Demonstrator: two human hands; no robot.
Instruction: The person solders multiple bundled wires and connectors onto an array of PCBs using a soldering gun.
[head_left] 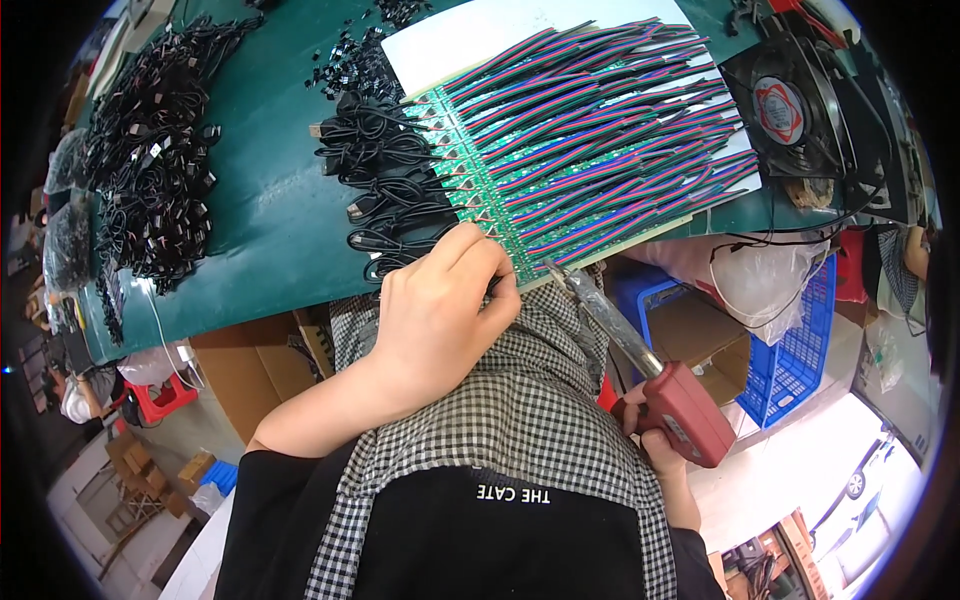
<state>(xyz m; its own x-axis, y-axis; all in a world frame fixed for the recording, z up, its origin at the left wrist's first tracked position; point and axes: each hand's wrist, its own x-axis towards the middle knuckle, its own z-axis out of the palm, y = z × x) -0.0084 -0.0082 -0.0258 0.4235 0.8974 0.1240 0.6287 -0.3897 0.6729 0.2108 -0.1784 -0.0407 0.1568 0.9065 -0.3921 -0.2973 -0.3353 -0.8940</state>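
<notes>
A panel of green circuit boards (478, 165) lies on the table, with rows of multicoloured wires (600, 130) running off to the right. Bundled black USB cables (385, 205) are joined along its left side by short wire ends. My left hand (440, 300) is closed in a pinch at the panel's near-left corner, on what looks like a black cable, mostly hidden by the fingers. In my right hand (655, 440), below the table edge, is a soldering iron (690, 415) with a dark red handle. Its tip points up-left and is at the near edge of the panel, just right of my left fingers.
A large heap of black cables (155, 170) covers the table's left part. Small black parts (355, 65) lie beyond the bundles. A black fan (790, 110) stands at right. Below the table are a blue plastic crate (800, 370) and a cardboard box (250, 370).
</notes>
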